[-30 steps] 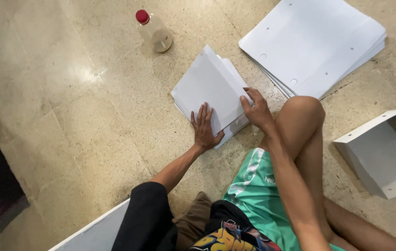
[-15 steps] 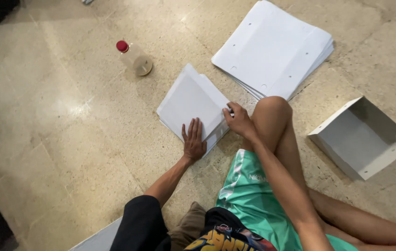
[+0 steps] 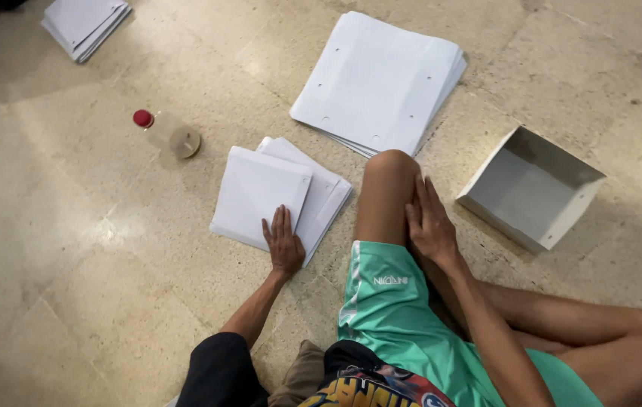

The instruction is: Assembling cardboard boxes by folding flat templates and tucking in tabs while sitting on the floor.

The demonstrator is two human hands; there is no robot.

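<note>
My right hand [image 3: 430, 222] is coming off the small white stack [image 3: 276, 200] now; 0.5 s ago it was on the stack's right corner, and now it is lying flat and open against the inside of my raised knee [image 3: 390, 169], gripping nothing. My left hand [image 3: 283, 243] is staying put, palm down, fingers spread, pressing the near edge of that same stack and not curling around it. The stack is lying on the floor just left of my knee, top sheets fanning a bit to the right. My read: the squaring-up of this pile is finishing, with only 1 hand still steadying it.

The view is also shifting, so more of the room is showing. I am sitting on a polished beige stone floor [image 3: 72, 249] with a glare patch on it. A clear bottle with a red cap [image 3: 164, 131] is lying on its side near the stack. A bigger pile of punched white panels [image 3: 377, 79] is sitting beyond my knee, an open white box [image 3: 530, 188] to its right, another small pile [image 3: 84, 24] far left.
</note>
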